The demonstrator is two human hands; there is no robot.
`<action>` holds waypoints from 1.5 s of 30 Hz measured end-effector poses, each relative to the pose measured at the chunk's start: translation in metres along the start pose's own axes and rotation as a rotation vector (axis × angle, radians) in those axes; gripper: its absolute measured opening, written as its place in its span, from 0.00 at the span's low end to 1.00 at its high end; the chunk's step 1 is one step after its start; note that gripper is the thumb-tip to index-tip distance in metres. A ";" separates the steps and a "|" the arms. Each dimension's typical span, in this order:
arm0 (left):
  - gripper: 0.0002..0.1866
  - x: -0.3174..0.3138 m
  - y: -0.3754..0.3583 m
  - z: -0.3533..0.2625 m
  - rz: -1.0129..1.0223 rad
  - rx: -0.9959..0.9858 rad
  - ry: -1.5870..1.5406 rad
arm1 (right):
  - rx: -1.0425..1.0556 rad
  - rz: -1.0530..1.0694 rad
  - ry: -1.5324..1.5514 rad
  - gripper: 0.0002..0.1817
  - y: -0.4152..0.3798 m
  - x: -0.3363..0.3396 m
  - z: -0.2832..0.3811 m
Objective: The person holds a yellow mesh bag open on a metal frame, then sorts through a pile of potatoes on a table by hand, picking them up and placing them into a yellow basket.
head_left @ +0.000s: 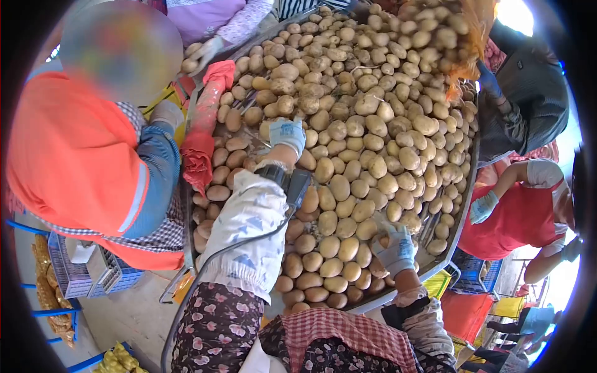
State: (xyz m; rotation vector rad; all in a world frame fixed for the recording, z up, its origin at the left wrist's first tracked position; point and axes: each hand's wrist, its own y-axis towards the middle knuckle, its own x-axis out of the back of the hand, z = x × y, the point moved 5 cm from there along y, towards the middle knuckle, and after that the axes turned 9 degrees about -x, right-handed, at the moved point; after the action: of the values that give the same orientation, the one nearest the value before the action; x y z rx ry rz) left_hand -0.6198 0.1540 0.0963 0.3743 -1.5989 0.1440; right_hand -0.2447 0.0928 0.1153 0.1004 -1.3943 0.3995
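Potatoes [339, 186] lie heaped over a wide metal-edged sorting table [463, 214]. My left hand [287, 135], in a pale blue and white glove, reaches to the left middle of the heap. Its fingers are curled against a potato [265, 130] that shows at the glove's left side. Closer to the table's near right edge, my right hand [397, 250] wears a similar glove. The fingers are bent around a potato [383, 239], partly hidden by the glove. A black device with a cable [297, 188] is strapped at my left wrist.
More potatoes tumble from an orange mesh sack [477, 37] at the far right. A red cloth [202, 133] wraps the left rim. Co-workers stand left, behind and right, including one in an orange vest [74, 155]. Blue crates [93, 267] sit at lower left.
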 end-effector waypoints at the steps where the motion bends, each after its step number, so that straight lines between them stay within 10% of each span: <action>1: 0.17 -0.001 0.017 -0.001 -0.002 -0.005 -0.011 | 0.024 -0.038 0.000 0.28 0.001 0.000 0.001; 4: 0.16 -0.015 0.030 0.006 0.057 0.185 -0.197 | 0.032 -0.029 0.044 0.28 0.002 0.003 0.003; 7: 0.17 -0.018 0.020 0.016 0.025 -0.108 -0.190 | -0.001 -0.004 0.008 0.24 0.006 0.000 0.007; 14: 0.23 -0.012 0.018 0.012 0.301 -0.076 -0.201 | -0.051 -0.022 0.025 0.22 0.006 0.003 0.011; 22: 0.23 0.014 -0.059 0.042 -0.181 0.025 -0.559 | 0.180 -0.183 0.434 0.19 0.006 0.006 -0.008; 25: 0.12 0.054 -0.116 0.002 -0.597 -0.208 -0.924 | -0.119 0.511 1.415 0.26 -0.009 -0.004 0.008; 29: 0.19 0.072 -0.198 -0.124 -0.289 -0.624 -0.865 | -0.414 0.857 1.733 0.27 -0.035 -0.003 0.073; 33: 0.31 0.077 -0.221 -0.132 -0.237 -0.576 -0.918 | -0.418 1.055 1.911 0.24 -0.047 -0.034 0.054; 38: 0.32 0.019 -0.177 -0.058 -0.347 -0.194 -0.060 | -0.309 0.791 1.890 0.23 -0.045 -0.019 0.017; 40: 0.33 0.018 -0.182 -0.070 -0.357 -0.255 -0.183 | -0.204 0.439 1.694 0.23 -0.035 -0.003 -0.016; 42: 0.31 0.043 -0.188 -0.102 0.075 -0.472 -0.604 | -0.260 0.357 1.582 0.22 -0.039 -0.005 -0.038; 45: 0.21 0.047 -0.151 -0.112 -0.137 -0.517 -0.586 | -0.300 0.149 1.556 0.18 -0.039 -0.020 -0.047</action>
State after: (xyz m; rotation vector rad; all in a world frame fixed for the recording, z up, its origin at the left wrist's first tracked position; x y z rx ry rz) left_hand -0.4656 0.0409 0.1303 0.1187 -2.0973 -0.5222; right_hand -0.1898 0.0663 0.0932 -0.4835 0.0976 0.2510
